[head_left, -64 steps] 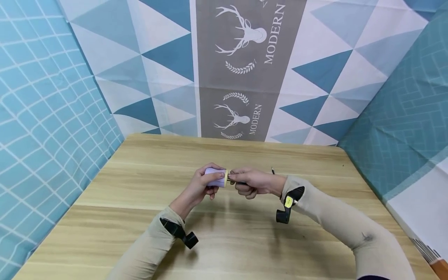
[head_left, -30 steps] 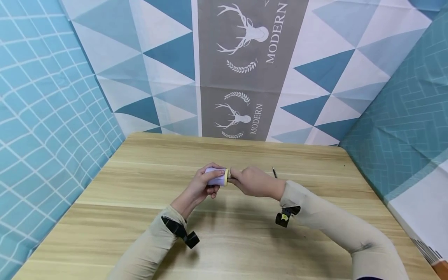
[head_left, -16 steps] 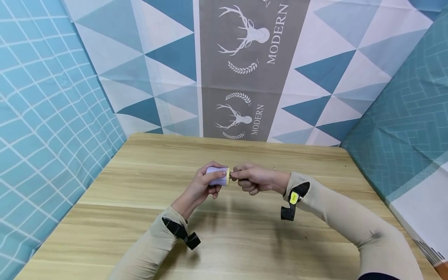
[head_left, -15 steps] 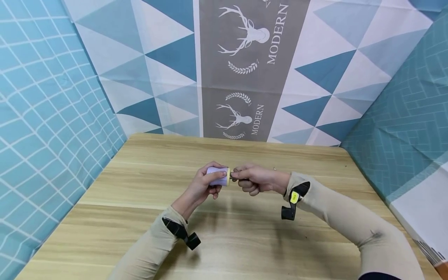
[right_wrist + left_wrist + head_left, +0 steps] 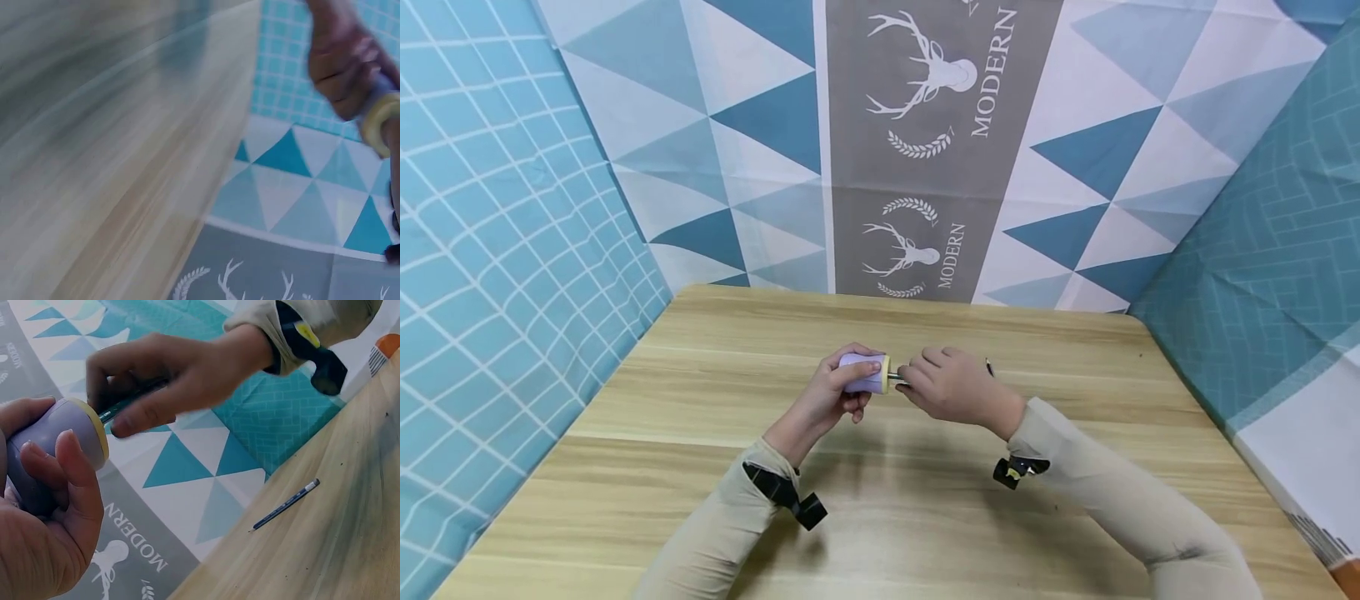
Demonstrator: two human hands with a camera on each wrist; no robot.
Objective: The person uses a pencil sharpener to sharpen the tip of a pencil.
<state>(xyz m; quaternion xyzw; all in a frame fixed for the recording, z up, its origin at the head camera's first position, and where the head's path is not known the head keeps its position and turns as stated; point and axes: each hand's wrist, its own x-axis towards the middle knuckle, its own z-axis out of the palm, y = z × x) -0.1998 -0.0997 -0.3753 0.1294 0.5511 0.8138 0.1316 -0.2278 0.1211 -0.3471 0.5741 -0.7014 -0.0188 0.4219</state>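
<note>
- I am watching the left hand [image 5: 829,393] through the head view; its fingers are wrapping round a purple cylinder [image 5: 53,425], and the thumb is lying along the cylinder's side.
- The cylinder is hanging above the wooden table [image 5: 722,375], on its side, near the middle of my head view, with its yellow rim [image 5: 886,375] facing the right hand [image 5: 953,387].
- The right hand is grasping a dark pencil-like rod [image 5: 125,404] between thumb and fingers, just beside the yellow rim.
- In the left wrist view I am seeing the rod's far end meeting the rim's face; how deep it is sitting I cannot tell.
- 1 loose pencil [image 5: 284,506] is lying on the table beyond the right hand, touched by neither of the 2 hands; in the head view only a short piece of it is showing.
- My right wrist view is coming through blurred, catching the left hand and the yellow rim near its right edge.
- 2 beige sleeves [image 5: 1120,479] are covering the forearms, each carrying 1 black wrist camera [image 5: 810,511].
- Behind the table, a patterned cloth [image 5: 917,167] is hanging, showing deer heads and "MODERN".
</note>
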